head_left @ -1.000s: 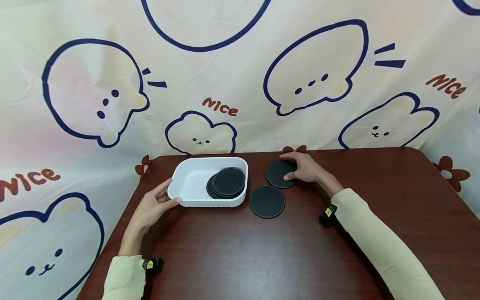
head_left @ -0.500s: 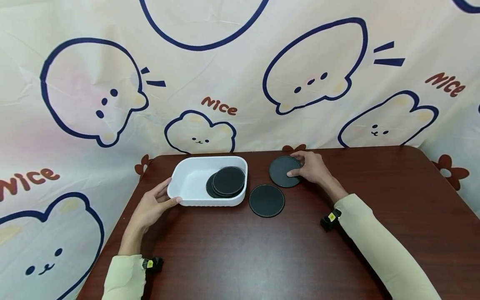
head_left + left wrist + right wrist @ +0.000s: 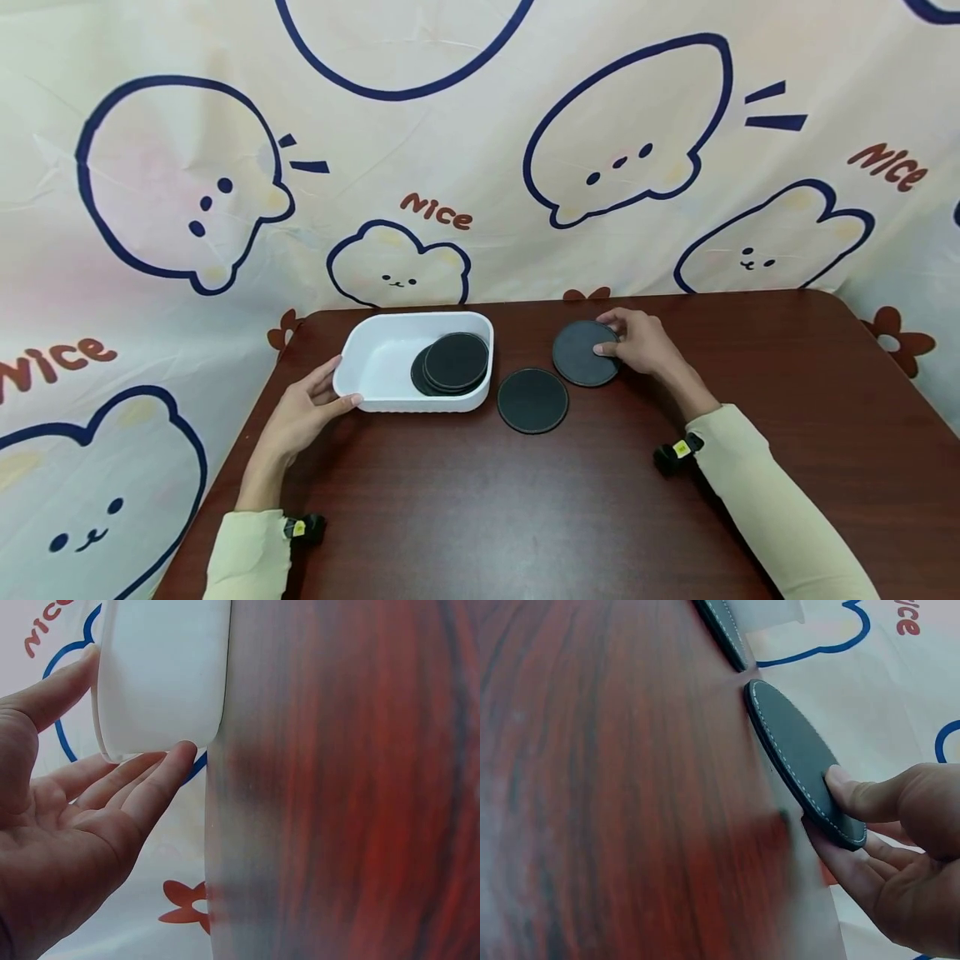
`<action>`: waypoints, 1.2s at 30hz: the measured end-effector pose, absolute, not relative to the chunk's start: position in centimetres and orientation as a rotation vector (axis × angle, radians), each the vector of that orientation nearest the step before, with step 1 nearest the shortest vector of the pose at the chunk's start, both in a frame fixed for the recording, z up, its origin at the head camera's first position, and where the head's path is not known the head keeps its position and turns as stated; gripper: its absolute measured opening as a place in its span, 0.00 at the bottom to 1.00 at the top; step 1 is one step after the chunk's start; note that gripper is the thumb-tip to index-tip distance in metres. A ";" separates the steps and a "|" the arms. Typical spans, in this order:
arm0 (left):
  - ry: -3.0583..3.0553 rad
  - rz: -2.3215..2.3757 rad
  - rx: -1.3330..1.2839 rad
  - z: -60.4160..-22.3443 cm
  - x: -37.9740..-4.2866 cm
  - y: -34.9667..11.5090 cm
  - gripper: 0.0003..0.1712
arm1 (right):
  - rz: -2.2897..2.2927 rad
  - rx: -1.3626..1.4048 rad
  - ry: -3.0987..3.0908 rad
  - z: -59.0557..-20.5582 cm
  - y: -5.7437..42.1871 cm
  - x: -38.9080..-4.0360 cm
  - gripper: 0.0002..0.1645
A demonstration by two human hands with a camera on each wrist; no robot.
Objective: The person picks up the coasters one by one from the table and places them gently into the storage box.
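Your right hand (image 3: 639, 340) has moved to the right and slightly toward you since the earlier frame, and the held disc (image 3: 581, 357) has travelled with it, farther from the white tray (image 3: 420, 406); your left hand (image 3: 298, 417) remains at the tray's left end. Your right-hand grip is a pinch on the right edge of the disc: thumb on the upper face, fingers behind and below the rim. Note that the disc is thin, flat and circular, with a matte dark grey face and a line of pale stitching just inside its edge; you cannot tell whether its lower rim touches the table (image 3: 487, 508). Your left hand grips the tray end between thumb and fingers, the thumb at the near corner. The tray is rectangular, with rounded corners, smooth white walls and small ripples along the lower near edge. At its right end, the stacked discs (image 3: 456, 362) lie flat and overlap unevenly, the lowest showing as a crescent at the left. A loose disc (image 3: 532, 401), equally dark and round, lies flat between the tray and the held disc, near both. Your table surface is glossy reddish-brown with dark, streaked wood grain and rounded far corners. Behind it, the backdrop (image 3: 502, 167) is a pale, lightly creased sheet printed with thick blue outlines and brown lettering.
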State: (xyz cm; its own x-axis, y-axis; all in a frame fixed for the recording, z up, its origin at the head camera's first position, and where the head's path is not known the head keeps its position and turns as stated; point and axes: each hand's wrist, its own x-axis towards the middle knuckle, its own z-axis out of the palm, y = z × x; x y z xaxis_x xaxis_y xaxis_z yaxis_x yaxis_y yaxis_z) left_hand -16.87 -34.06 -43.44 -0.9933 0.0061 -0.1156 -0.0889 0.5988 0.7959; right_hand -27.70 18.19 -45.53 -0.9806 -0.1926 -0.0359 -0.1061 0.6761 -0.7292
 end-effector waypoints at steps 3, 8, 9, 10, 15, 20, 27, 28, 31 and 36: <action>2.716 1.357 -0.074 -43.3 -16.9 -34.0 0.54 | -1.216 -0.254 2.755 -45.4 18.5 -27.3 0.30; 2.717 1.362 -0.078 -43.2 -16.9 -34.0 0.54 | -1.287 -0.226 2.689 -45.1 19.3 -27.0 0.29; 2.718 1.361 -0.080 -43.1 -16.9 -34.0 0.54 | -1.317 -0.211 2.657 -45.1 19.5 -26.9 0.29; 2.719 1.362 -0.079 -43.1 -16.9 -34.0 0.54 | -1.354 -0.202 2.618 -45.1 19.6 -26.9 0.30; 2.720 1.361 -0.069 -43.1 -16.9 -34.1 0.55 | -1.530 -0.155 2.405 -44.8 20.2 -26.5 0.33; 2.722 1.362 -0.067 -43.3 -16.8 -34.0 0.55 | -1.662 -0.086 2.245 -44.1 20.7 -25.8 0.35; 2.729 1.356 -0.072 -43.3 -16.9 -34.0 0.54 | -1.790 -0.085 2.094 -43.9 21.6 -24.8 0.38; 2.729 1.355 -0.069 -43.3 -16.9 -34.0 0.54 | -1.794 -0.084 2.086 -43.9 21.8 -24.7 0.38; 2.728 1.355 -0.062 -43.4 -16.9 -34.0 0.55 | -1.806 -0.075 2.057 -44.1 22.2 -24.3 0.39; 2.722 1.362 -0.069 -43.4 -16.9 -33.9 0.55 | -1.822 -0.066 2.017 -44.2 22.8 -23.6 0.39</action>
State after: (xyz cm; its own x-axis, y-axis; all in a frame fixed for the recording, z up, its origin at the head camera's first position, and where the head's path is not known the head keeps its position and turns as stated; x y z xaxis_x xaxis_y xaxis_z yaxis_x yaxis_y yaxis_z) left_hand -16.88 -33.92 -43.42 -0.9943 0.0033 -0.1070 -0.0837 0.5996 0.7959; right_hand -23.56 22.81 -44.19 -0.9108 -0.3093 -0.2736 0.2409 0.1403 -0.9604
